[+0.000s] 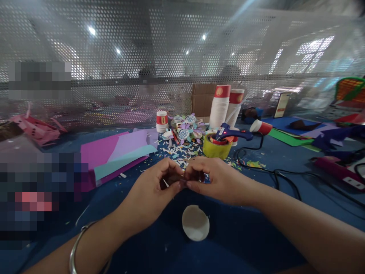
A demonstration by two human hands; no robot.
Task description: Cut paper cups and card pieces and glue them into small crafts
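My left hand (155,186) and my right hand (212,179) meet at the middle of the blue table, fingertips pinched together on a small piece that I cannot make out. A thin white sliver shows between my left fingers. Both hands are closed in a pinch. Just below them on the table lies a white round paper disc (195,222). A metal bangle (76,243) circles my left wrist.
Behind the hands are paper scraps, a blue glue gun (232,133) resting on a yellow tape roll (217,147), its black cable (273,173), stacked paper cups (219,104), a small cup (161,121), paper flowers (186,127) and coloured sheets (119,154). A perforated screen (171,57) closes the far side.
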